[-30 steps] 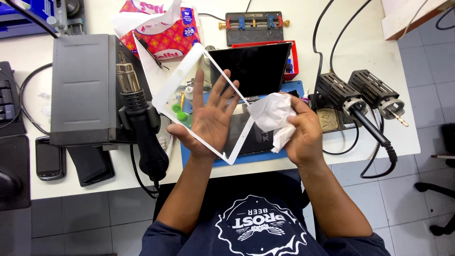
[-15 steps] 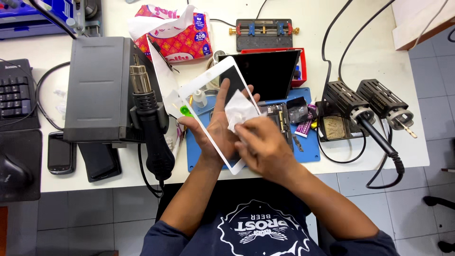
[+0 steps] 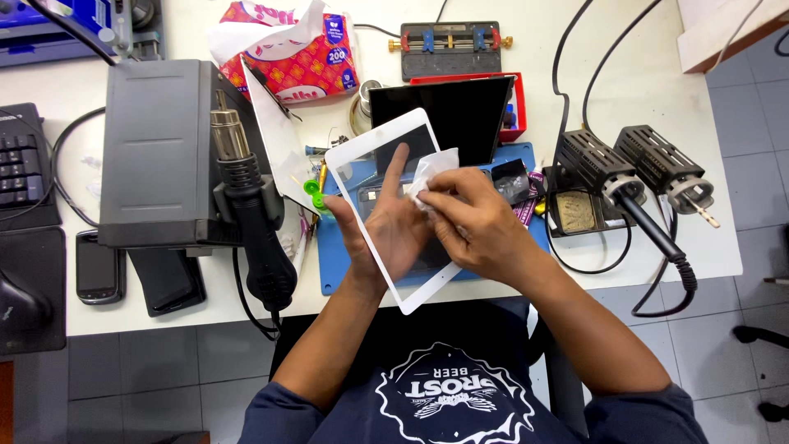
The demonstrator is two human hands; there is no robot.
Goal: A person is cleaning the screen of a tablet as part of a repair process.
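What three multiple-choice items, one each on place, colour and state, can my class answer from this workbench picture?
1. Where is the tissue pack?
A. At the table's far edge
B. On the floor
C. On the keyboard

2. What colour is the mat under the glass panel?
A. Red
B. Blue
C. Yellow

3. What is the right hand doing?
A. Lying flat on the table
B. Gripping the hot-air gun
C. Pressing a white tissue to the panel

Key: 1 A, the pack lies at the far edge, above the grey station. 2 B, blue mat shows around the panel. 3 C, the fingers pinch the tissue on the glass while the left hand supports it from beneath.
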